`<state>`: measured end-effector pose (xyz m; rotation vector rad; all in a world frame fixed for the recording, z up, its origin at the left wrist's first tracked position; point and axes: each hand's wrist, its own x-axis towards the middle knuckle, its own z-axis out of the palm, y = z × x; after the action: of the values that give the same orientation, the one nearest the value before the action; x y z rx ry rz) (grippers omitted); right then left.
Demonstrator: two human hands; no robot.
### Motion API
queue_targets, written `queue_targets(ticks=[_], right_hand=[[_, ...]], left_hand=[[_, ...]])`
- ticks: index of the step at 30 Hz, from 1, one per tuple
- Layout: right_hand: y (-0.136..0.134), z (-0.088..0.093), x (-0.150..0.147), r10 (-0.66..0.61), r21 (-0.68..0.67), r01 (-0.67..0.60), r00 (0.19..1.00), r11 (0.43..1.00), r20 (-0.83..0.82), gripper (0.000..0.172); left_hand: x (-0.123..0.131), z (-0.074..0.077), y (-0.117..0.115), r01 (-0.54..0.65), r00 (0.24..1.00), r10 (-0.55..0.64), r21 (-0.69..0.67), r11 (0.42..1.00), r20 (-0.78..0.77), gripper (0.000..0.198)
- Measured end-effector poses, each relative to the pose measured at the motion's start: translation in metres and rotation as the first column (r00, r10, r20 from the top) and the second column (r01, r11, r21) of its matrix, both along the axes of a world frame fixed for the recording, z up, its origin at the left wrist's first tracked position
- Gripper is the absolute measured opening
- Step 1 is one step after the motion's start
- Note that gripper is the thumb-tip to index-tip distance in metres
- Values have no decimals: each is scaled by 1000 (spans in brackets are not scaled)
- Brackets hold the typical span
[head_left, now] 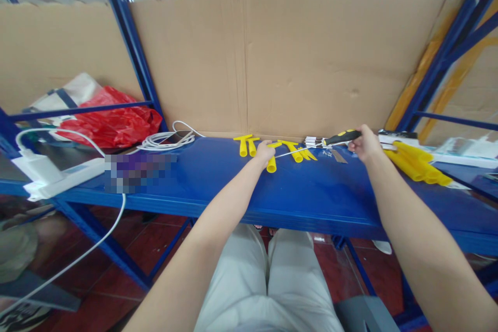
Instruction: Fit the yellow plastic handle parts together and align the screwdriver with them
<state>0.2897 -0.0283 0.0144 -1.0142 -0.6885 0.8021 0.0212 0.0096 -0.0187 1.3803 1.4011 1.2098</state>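
Note:
My left hand (265, 153) is closed around a yellow T-shaped plastic tube (271, 165), its round open end facing me. My right hand (366, 144) grips a screwdriver (339, 138) by its black and yellow handle. The long metal shaft points left and its tip meets the yellow tube near my left fingers; whether it touches a screw I cannot tell. Left of my left hand stand two similar yellow T-shaped pieces (243, 146). To the right, behind the shaft, lie another yellow T-shaped piece (297, 154) and some thin pointed yellow parts (308, 154).
Several yellow tubes (418, 165) lie at right beside my right forearm. Small metal bits and a flat brownish strip (338, 156) rest by the cardboard wall (303, 62). At left are a coiled white cable (165, 141), a power strip (73, 174) and a red plastic bag (112, 119).

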Motion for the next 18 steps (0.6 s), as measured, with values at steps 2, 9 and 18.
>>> queue_targets(ticks=[2, 9, 18], right_hand=[[3, -4, 2, -3, -83, 7, 999, 996, 50, 28], [9, -16, 10, 208, -497, -115, 969, 860, 136, 24], [-4, -8, -9, 191, -601, 33, 933, 798, 305, 27]], left_hand=[[-1, -1, 2, -9, 1000, 9, 5, 1000, -14, 58], [-3, -5, 5, -10, 996, 12, 19, 1000, -83, 57], [-3, -4, 3, -10, 989, 11, 10, 1000, -150, 57]])
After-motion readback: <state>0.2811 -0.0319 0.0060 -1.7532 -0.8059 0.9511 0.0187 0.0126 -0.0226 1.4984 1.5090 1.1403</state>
